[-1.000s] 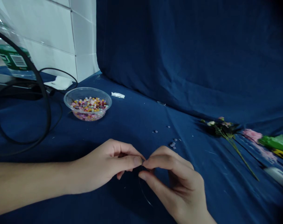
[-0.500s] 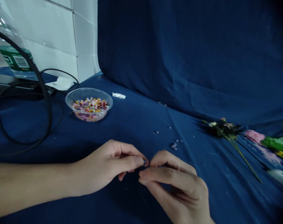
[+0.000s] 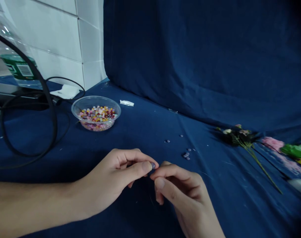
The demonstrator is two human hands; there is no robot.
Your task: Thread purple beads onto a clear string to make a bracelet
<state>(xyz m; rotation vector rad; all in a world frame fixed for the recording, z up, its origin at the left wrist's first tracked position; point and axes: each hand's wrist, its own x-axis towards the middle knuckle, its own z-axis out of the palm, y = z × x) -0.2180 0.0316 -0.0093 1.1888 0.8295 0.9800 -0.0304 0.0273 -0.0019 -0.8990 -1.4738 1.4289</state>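
Observation:
A small purple-grey bead (image 3: 153, 165) is pinched between the thumb and forefinger of my left hand (image 3: 123, 175). Close against it on the right is my right hand (image 3: 185, 191), its thumb and forefinger pressed together; whatever they hold is too small to make out. Beyond my hands, several loose purple beads (image 3: 186, 154) lie on the blue cloth (image 3: 145, 132). A clear plastic bowl (image 3: 96, 126) of many-coloured beads stands at the back left.
At the left are a looped black cable (image 3: 55, 122), a plastic bottle (image 3: 23, 71) and a white tissue (image 3: 67, 92). Behind the bowl lies a small white strip (image 3: 127, 103). Artificial flowers (image 3: 273, 143) and a stem (image 3: 261, 167) lie at the right.
My right hand has turned, and its thumb now shows in front of the forefinger. The bead in my left fingertips shows more fully. The view has shifted slightly.

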